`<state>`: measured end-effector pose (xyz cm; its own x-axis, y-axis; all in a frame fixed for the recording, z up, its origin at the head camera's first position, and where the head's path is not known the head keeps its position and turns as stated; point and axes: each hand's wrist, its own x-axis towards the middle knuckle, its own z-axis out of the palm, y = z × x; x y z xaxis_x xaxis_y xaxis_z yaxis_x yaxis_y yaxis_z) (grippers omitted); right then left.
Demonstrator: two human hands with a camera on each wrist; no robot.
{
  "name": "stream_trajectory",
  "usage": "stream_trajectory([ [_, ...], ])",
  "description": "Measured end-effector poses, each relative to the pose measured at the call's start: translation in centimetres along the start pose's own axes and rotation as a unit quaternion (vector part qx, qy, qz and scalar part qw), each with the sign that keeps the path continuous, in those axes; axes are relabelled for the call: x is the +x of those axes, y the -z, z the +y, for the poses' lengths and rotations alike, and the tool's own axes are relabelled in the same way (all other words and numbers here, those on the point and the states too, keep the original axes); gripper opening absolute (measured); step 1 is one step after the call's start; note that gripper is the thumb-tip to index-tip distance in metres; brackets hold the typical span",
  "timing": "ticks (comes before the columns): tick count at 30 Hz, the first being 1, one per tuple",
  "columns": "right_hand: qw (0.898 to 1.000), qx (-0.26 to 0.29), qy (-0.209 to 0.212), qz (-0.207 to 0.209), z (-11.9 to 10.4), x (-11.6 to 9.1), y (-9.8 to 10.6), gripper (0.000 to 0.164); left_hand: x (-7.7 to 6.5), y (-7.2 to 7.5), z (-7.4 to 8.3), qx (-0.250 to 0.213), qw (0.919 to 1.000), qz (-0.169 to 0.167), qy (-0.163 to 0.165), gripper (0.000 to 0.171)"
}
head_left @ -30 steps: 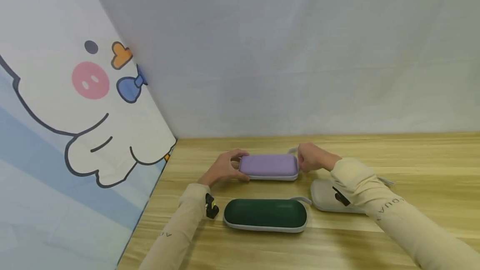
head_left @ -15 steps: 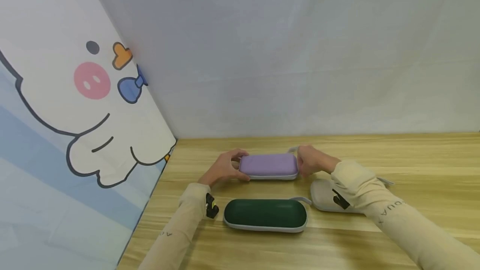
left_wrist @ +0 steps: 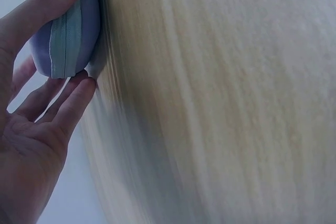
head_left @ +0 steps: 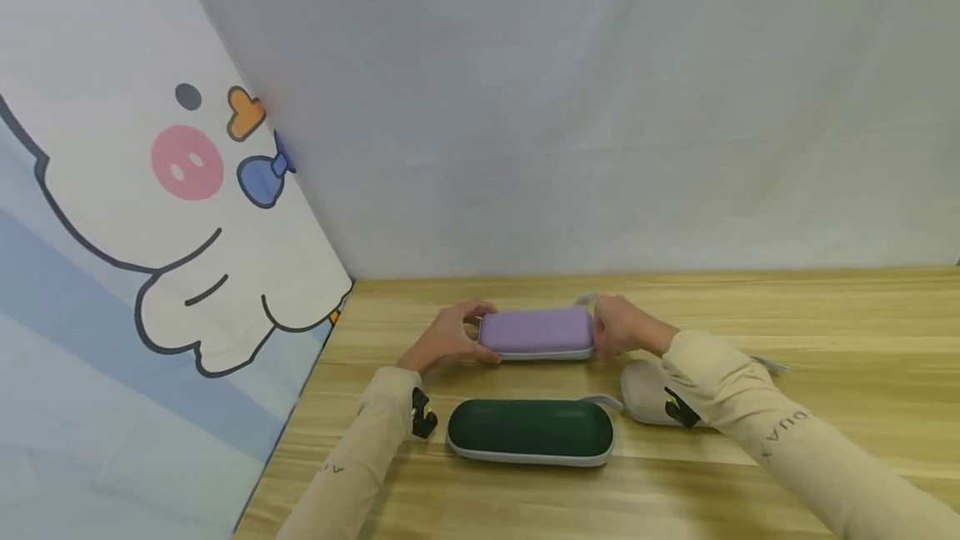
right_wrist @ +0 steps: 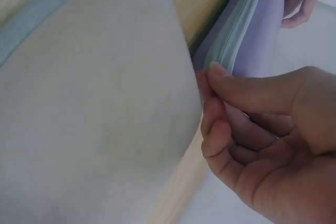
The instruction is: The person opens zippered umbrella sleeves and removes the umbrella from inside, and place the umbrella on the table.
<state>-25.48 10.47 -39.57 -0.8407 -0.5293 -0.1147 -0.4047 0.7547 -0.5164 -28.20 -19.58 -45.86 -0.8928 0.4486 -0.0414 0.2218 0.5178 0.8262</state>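
Observation:
A purple hard-shell zip case (head_left: 536, 332) lies on the wooden table, its pale zipper (left_wrist: 65, 35) running round the side. My left hand (head_left: 447, 336) grips its left end, the thumb lying across the zipper and the other fingers around the end and far side. At the right end, my right hand (head_left: 626, 327) has curled fingers, thumb and forefinger pinched together right at the zipper line; the zipper pull there is hidden by the fingertips. A light strap (head_left: 587, 300) sticks out behind that corner. The zipper's visible front stretch looks closed.
A dark green zip case (head_left: 531, 427) with a grey strap lies nearer the front. To its right, a beige zip case (head_left: 643, 390) lies partly under the right forearm. A pale cloth wall (head_left: 600, 107) rises behind the table, and a cartoon-printed cloth (head_left: 112, 215) hangs at left.
My right hand has shifted slightly towards the front and left at the case's right end. The left hand and all three cases stay about where they were.

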Motion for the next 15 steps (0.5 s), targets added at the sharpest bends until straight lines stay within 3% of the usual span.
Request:
stream_trajectory([
  [6,1.0,0.001,0.016,0.016,-0.31,-0.17,-0.12,0.023,0.3,-0.04,0.05,0.021,0.9998,0.002,0.0,0.072],
  [15,1.0,-0.003,0.008,0.024,-0.34,-0.23,-0.45,0.016,0.34,-0.12,0.0,0.039,0.9992,0.004,-0.004,0.072],
])
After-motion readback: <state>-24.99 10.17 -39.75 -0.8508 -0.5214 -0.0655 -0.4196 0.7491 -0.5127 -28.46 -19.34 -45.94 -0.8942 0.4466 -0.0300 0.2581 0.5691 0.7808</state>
